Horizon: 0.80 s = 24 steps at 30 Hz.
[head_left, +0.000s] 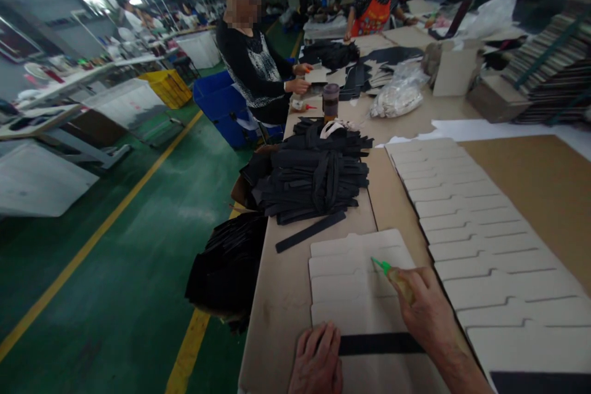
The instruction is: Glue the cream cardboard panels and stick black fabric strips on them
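Note:
My right hand (429, 311) is closed around a small glue bottle (402, 287) with a green nozzle. The nozzle points left, above overlapping beige cardboard pieces (339, 288); whether its tip touches them I cannot tell. My left hand (318, 358) rests with its fingers flat at the left end of a black strip (381, 344). That strip lies across the nearest cardboard piece. Just beyond the cardboard is a single loose black strip (310, 232), close to a big heap of similar strips (318, 175).
A long overlapping row of cardboard pieces (489, 234) runs along the right. Farther back are a dark cup (330, 101) and a clear plastic bag (399, 95). Two co-workers (252, 68) (376, 3) stand at the table. Black material (228, 265) hangs beside its left edge.

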Motion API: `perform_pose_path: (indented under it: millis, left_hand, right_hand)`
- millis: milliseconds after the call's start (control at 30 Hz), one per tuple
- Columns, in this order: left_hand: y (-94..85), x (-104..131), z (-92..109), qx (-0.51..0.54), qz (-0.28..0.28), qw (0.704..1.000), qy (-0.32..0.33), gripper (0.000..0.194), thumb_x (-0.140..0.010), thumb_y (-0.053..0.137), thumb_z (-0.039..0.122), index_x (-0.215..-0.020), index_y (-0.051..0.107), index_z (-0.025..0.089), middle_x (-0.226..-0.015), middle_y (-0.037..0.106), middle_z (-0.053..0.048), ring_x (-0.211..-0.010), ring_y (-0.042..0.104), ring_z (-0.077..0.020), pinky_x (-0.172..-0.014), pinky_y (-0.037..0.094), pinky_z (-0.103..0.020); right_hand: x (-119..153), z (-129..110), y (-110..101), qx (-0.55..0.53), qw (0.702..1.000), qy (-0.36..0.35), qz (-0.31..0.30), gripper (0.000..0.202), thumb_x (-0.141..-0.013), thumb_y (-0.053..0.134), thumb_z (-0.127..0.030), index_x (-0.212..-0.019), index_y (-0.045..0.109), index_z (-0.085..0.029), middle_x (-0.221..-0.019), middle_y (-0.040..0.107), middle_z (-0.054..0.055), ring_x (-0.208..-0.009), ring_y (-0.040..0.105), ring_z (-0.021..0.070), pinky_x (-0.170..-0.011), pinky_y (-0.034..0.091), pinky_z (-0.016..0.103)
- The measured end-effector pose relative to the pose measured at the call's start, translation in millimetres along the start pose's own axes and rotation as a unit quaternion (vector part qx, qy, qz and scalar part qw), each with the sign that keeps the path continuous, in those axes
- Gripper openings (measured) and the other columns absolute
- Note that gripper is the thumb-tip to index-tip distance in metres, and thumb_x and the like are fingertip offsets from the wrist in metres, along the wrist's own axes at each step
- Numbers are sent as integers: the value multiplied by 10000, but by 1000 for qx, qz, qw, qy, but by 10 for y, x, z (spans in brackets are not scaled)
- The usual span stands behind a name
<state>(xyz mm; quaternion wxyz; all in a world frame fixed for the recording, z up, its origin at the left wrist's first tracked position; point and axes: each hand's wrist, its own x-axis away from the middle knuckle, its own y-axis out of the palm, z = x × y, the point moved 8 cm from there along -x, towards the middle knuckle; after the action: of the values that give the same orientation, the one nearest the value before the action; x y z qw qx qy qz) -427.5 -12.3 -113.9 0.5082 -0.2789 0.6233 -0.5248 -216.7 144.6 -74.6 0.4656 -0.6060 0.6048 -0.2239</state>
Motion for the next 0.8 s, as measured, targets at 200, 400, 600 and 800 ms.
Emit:
perform_pose_path:
  millis: [200,400,600,800]
  left_hand:
    - [55,39,-3,11,23,1000,-12,388,-912,467,262,-1256,632,191,-1276,658,-29,-1165,530,-209,-1005,353,-375]
    - [111,72,-16,41,50,997,-39,388,-919,466,288,-1256,633,191,-1277,662,-30,-1165,548,-212,-1019,353,-379]
    - [104,91,-14,48,64,996,-35,391,-907,478,276,-1252,637,185,-1263,671,-30,-1160,554,-210,-1024,359,-377]
    - [112,88,-19,39,67,996,-33,383,-908,479,285,-1240,646,189,-1246,681,-28,-1140,566,-207,-1018,361,-374]
  right_hand:
    - [61,463,-319,103,991,86,29,228,-944,500,-416,-1033,628,-249,-982,572,46,-759,605,202,-502,430,292]
    - [44,367,-227,85,995,55,17,228,-952,481,-386,-1054,629,-245,-983,563,47,-781,600,196,-530,452,282]
    - [29,472,-291,95,991,87,45,269,-952,483,-452,-1028,629,-239,-962,562,48,-759,589,205,-497,417,290]
    - [31,364,-170,0,997,66,34,327,-957,469,-516,-1002,618,-229,-957,568,58,-797,585,207,-571,453,304]
